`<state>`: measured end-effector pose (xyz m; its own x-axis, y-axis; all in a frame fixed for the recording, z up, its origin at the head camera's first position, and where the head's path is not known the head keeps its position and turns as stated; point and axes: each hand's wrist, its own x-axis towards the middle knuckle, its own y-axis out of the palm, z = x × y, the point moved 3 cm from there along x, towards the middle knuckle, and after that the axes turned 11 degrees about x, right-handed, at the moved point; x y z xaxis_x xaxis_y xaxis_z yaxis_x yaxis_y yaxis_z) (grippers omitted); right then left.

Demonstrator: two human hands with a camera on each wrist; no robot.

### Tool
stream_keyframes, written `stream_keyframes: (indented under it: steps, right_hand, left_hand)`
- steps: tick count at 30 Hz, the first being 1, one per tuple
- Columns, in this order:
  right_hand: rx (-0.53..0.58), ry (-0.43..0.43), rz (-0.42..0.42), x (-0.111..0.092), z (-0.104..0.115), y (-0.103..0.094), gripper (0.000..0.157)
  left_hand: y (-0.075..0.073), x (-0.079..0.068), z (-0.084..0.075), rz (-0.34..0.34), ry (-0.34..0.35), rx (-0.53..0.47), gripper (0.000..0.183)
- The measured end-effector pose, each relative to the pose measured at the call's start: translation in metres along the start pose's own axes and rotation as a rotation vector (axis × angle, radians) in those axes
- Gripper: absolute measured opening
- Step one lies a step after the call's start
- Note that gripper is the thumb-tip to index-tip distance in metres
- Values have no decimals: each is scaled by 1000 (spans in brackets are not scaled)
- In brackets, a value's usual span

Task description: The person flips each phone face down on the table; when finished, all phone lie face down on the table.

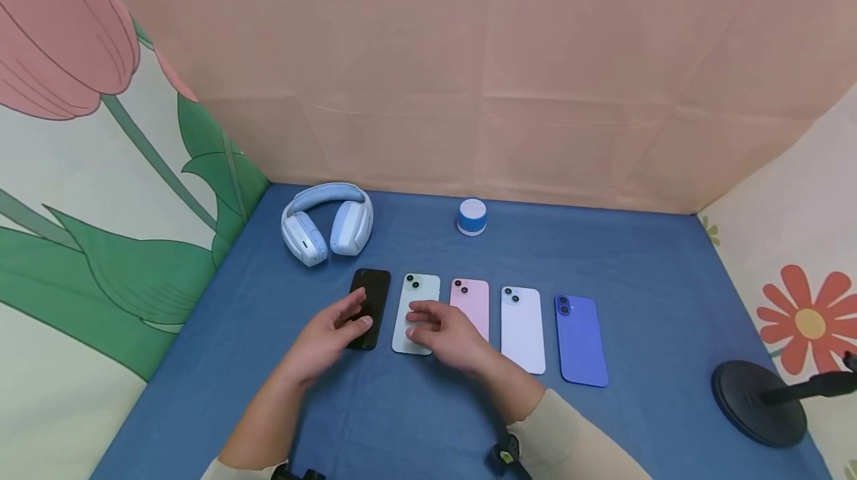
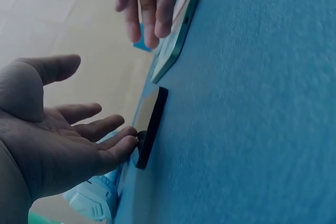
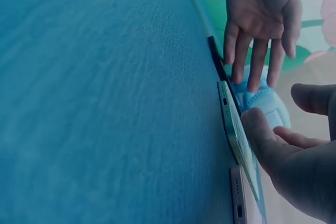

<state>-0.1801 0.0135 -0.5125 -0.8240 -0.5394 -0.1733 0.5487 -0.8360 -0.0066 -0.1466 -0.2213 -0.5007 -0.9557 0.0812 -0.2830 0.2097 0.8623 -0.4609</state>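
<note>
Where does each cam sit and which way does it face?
Head: worn high, looks forward and down at the phone row; shows left hand, right hand and both forearms.
Left wrist: low along the blue cloth; own open palm, a fingertip at the black phone.
Right wrist: low along the cloth; own fingers on the green phone.
Both wrist views share both hands and both phones.

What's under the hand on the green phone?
The right hand lies over the lower half of the green phone, lying camera-side up on the blue cloth. The phone's bottom edge is mostly covered by the fingers.
</note>
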Motion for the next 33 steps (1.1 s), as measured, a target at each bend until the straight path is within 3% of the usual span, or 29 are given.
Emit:
stream_keyframes:
  steps: [14, 33]
  right_hand:
    - [87, 45, 67, 12, -1, 17, 54]
    - [261, 132, 87, 27, 2, 36, 54]
  left_hand:
    - [-14, -6, 10, -39, -82, 61, 71]
    - [-20, -8, 14, -33, -65, 118, 72]
